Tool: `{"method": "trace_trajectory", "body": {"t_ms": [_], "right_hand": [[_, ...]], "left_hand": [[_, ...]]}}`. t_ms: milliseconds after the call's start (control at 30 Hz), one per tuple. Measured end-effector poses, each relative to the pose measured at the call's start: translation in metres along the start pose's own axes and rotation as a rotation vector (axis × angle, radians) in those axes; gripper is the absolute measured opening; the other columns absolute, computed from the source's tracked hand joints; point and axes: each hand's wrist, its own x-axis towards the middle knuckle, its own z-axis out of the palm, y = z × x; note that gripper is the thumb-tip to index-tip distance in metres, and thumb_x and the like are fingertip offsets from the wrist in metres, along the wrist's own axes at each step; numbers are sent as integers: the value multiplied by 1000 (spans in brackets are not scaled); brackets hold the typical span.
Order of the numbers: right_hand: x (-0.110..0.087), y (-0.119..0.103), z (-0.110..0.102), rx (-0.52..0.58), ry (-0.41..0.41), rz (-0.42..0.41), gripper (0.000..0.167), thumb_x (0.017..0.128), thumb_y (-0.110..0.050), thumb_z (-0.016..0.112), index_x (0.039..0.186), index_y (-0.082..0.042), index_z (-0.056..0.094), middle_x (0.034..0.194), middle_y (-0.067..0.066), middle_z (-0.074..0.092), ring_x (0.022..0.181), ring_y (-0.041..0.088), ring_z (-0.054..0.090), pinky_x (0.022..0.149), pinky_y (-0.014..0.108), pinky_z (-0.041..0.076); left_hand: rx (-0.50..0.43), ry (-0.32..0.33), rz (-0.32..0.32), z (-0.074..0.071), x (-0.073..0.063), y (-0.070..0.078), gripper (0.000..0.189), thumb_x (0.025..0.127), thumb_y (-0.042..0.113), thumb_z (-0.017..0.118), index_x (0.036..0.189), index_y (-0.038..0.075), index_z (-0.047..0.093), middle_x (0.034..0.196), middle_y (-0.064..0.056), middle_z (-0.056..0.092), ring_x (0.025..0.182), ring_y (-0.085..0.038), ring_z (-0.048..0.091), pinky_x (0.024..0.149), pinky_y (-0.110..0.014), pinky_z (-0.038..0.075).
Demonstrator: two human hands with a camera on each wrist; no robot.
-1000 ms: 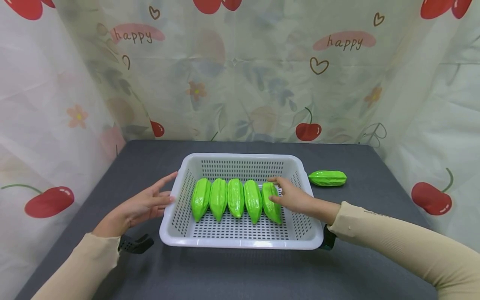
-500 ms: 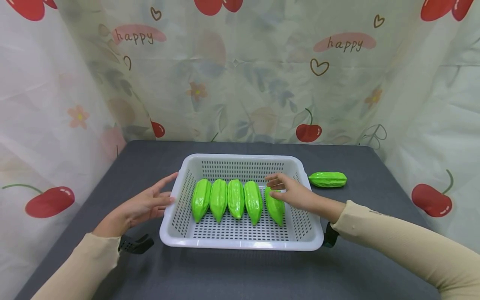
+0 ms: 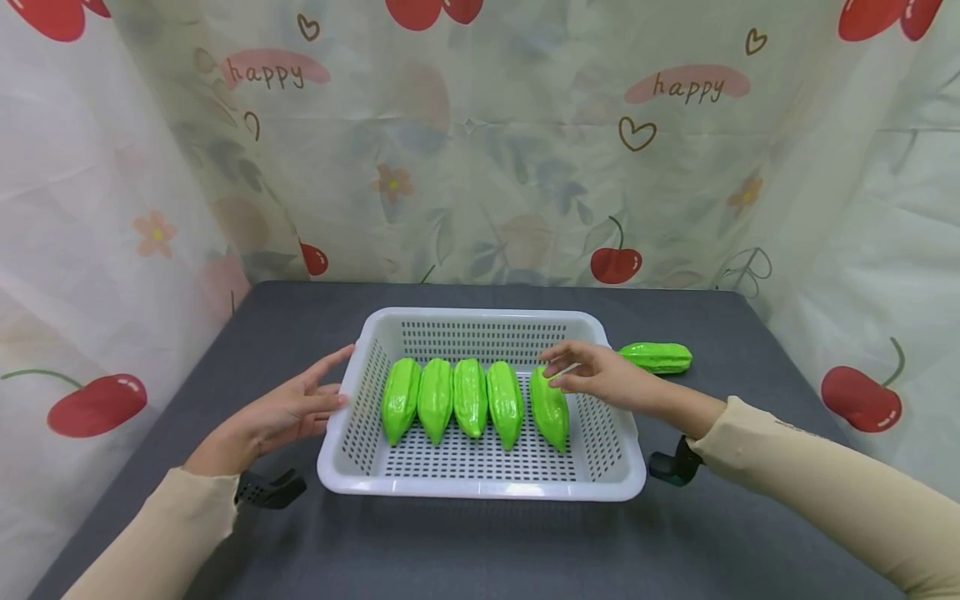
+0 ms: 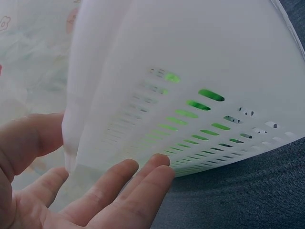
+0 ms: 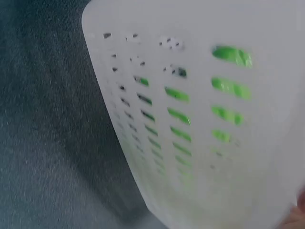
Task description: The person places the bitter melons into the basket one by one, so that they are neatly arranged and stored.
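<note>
A white perforated plastic basket (image 3: 480,487) stands on the dark table with several glossy green ridged fruits (image 3: 470,398) in a row, long and tapered like bitter melons. My left hand (image 3: 288,412) is at the basket's left rim, fingers loosely extended against its outer side; the left wrist view shows the fingertips (image 4: 159,164) close to the slotted wall. Over the basket's right part hovers my right hand (image 3: 596,372), fingers bent loosely and holding nothing. Beneath its fingertips lies the rightmost green fruit (image 3: 550,412), its top partly covered. The right wrist view shows mainly the basket wall (image 5: 200,28).
Another green fruit (image 3: 657,357) lies sideways on the table (image 3: 480,550), just beyond the basket's right rim and partly behind my right hand. A printed curtain (image 3: 480,167) encloses the back and both sides.
My right hand has let go of the rightmost green fruit, risen and drawn back to the right. That fruit now lies slightly farther right. The left hand has stayed put.
</note>
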Motion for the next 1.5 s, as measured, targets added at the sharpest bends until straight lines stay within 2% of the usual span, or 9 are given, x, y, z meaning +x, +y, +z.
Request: {"method": "trace_trajectory", "body": {"t_ms": [300,533,667,900,1067,1200,1300,1400,1500], "right_hand": [[-12,-1,-23,57,-25,-25,40,94,-13,62,131,-1,52,122,21,59,103,23,66,94,48,52],[-19,-1,-45,58,21,-63,39,96,-13,60,131,-1,50,121,24,58,107,30,64,92,43,54],[-21,-2,-62,61,65,-84,40,97,-16,58,133,-1,49,125,25,56,109,28,64,89,35,56],[-24,3,-94,86,198,-95,36,99,-20,56,132,-8,50,117,-1,63,103,8,65,86,23,54],[-24,21,-111,141,305,-57,38,98,-19,56,134,-8,49,113,-10,64,104,7,65,85,20,54],[-24,44,-122,201,356,-34,39,99,-22,55,135,-9,47,114,-14,61,104,1,63,86,19,53],[-27,63,-129,233,382,-35,34,100,-23,53,132,-15,49,112,-19,61,103,-4,61,84,16,53],[-32,83,-135,231,397,-17,31,101,-25,51,132,-21,48,111,-24,59,102,-8,59,82,12,51],[-34,101,-137,185,414,44,42,101,-33,49,139,-19,43,115,-24,55,104,-12,55,83,10,49]], "left_hand": [[10,20,-8,0,0,-3,89,95,17,61,155,38,-1,156,-19,28,121,-31,58,98,-54,47],[11,8,0,-1,-1,-3,90,95,17,62,155,37,-2,156,-22,28,120,-31,59,97,-53,48],[11,11,-6,-1,-1,-3,90,95,17,62,155,37,-2,156,-22,28,120,-31,59,97,-53,48],[2,22,-15,0,2,-3,89,95,16,62,155,38,0,156,-19,29,122,-31,58,99,-53,47],[5,17,-14,0,3,-3,90,94,17,63,155,38,0,156,-19,29,123,-31,57,100,-54,46],[3,19,-15,0,3,-4,90,94,17,63,155,39,0,156,-18,29,122,-32,57,100,-54,46],[4,21,-13,0,3,-4,89,94,17,63,155,39,1,156,-18,30,122,-32,57,99,-54,46],[6,21,-11,0,3,-4,89,94,17,63,154,40,1,156,-18,30,122,-32,57,99,-54,46],[4,20,-12,1,3,-3,89,94,17,63,154,40,1,156,-18,30,121,-31,58,99,-53,47]]}}
